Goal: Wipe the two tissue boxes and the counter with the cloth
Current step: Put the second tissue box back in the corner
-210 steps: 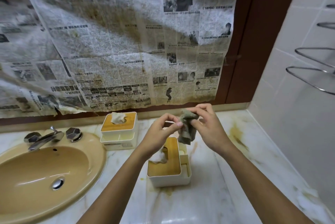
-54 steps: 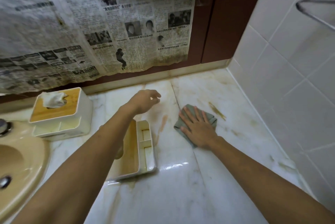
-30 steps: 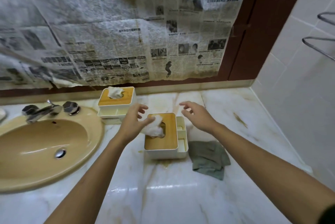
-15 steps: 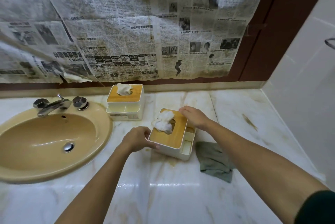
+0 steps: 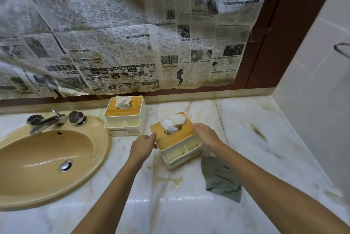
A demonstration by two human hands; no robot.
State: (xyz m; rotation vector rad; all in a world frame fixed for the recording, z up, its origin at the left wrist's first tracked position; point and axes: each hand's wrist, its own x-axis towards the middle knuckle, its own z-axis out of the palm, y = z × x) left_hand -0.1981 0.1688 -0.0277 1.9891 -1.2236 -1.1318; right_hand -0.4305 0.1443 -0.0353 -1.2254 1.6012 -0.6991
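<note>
Grips the near tissue box (image 5: pixel 178 144) at its left wall with the left hand (image 5: pixel 142 145), thumb tip on the corner of the wooden lid, fingers curled down the side. Presses against the same box from the right with the right hand (image 5: pixel 207 136), fingers fairly straight along the lid's right edge, thumb out of sight. Held so between the two hands, turned askew to the tabletop (image 5: pixel 189 213) and tipped a little, open side compartments toward the camera. Contact between base and marble not discernible. Bunched up out of the lid's slot, a crumpled white tissue (image 5: pixel 173 122).

Lying loose on the tabletop, just right of that box and nearer the camera, the grey-green cloth (image 5: pixel 220 177). Rumpled, just beside the right forearm, apart from both hands.

Standing farther back by the wall, the far tissue box (image 5: pixel 125 118). Upright, square to the wall, paper poking from its lid, apart from the near tissue box and untouched, closer to the left hand than to the right.

On the marble, a brownish stain patch (image 5: pixel 174 179) just in front of the near tissue box, and a dark streak (image 5: pixel 258 132) well off to the right.

At left, a beige sink (image 5: pixel 37 148) with a chrome faucet (image 5: pixel 47 122). Above, stained newspaper (image 5: pixel 132 35) hung across the wall.
</note>
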